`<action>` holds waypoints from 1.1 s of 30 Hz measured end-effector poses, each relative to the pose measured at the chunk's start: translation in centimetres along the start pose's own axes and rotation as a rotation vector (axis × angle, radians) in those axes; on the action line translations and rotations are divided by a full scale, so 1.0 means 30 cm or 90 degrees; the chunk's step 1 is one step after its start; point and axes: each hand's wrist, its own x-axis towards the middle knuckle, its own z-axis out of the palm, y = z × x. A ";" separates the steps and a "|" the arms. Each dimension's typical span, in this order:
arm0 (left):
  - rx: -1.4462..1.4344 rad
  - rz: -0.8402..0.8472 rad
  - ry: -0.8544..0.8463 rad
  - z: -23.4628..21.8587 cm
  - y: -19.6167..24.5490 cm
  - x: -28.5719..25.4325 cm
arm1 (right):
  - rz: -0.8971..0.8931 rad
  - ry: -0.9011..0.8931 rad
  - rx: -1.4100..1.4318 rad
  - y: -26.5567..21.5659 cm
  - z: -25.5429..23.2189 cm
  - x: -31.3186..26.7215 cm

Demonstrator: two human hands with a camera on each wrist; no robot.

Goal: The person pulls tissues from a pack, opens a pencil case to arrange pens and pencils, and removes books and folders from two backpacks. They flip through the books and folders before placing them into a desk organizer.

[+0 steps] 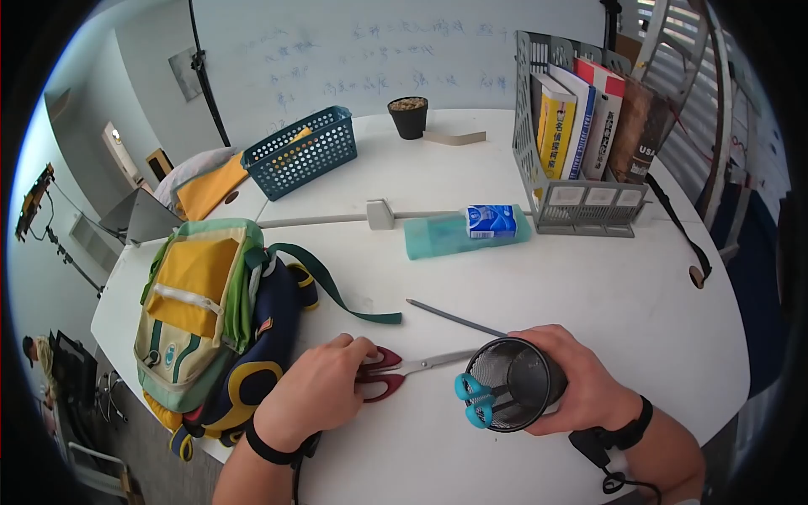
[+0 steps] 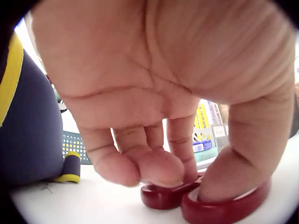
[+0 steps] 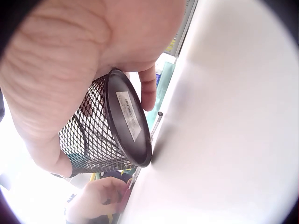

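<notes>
A black mesh pen cup [image 1: 532, 383], tilted with its mouth toward the left, is gripped by my right hand [image 1: 587, 379]. Teal-handled scissors [image 1: 476, 400] lie inside it, handles out at the rim. My left hand [image 1: 324, 389] has its thumb and fingers at the handles of red-handled scissors [image 1: 383, 374] on the table; in the left wrist view the thumb is in one red loop [image 2: 226, 205]. The blades point right, toward the cup. A grey pencil [image 1: 454, 316] lies just behind them. The cup's labelled base [image 3: 128, 119] shows in the right wrist view.
A backpack [image 1: 189, 316] stands at the left, its green strap reaching over the table. Behind are a teal basket [image 1: 303, 160], a plant pot [image 1: 409, 119], a green pouch with a blue packet [image 1: 491, 221], and a grey rack [image 1: 585, 220] of books at the right.
</notes>
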 end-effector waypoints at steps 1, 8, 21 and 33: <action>-0.010 -0.018 0.008 -0.001 -0.002 -0.005 | 0.010 -0.005 -0.010 -0.004 -0.002 0.001; 0.072 -0.031 -0.063 -0.034 -0.001 -0.025 | 0.014 0.007 0.015 0.007 0.005 -0.003; 0.099 -0.088 0.059 -0.101 0.010 -0.024 | -0.013 0.015 -0.017 -0.004 -0.006 -0.002; 0.032 0.103 0.201 -0.070 0.010 0.007 | -0.029 0.070 -0.111 0.008 -0.026 0.001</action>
